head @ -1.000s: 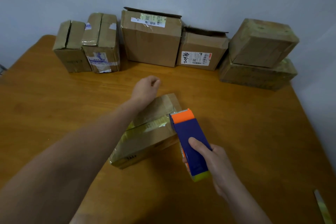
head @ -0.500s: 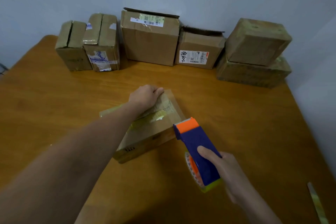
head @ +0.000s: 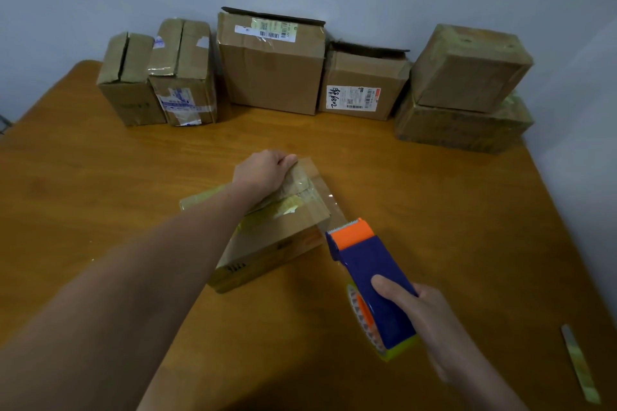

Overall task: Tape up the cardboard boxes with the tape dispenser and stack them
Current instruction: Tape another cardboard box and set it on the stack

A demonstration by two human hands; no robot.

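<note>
A flat cardboard box (head: 280, 237) lies in the middle of the wooden table (head: 434, 210). My left hand (head: 263, 170) presses down on its far top edge, fingers curled over the rim. My right hand (head: 424, 314) grips a blue and orange tape dispenser (head: 370, 277) just off the box's right end. A strip of clear tape (head: 334, 210) stretches from the dispenser's orange head to the box top.
Four cardboard boxes (head: 270, 63) stand in a row along the wall at the back. At the back right two taped boxes (head: 467, 70) are stacked. A loose strip of tape (head: 579, 367) lies near the table's right front edge.
My left hand came down onto the box's far edge. My right hand pulled the dispenser off the box top, to the right and toward me, drawing tape out.
</note>
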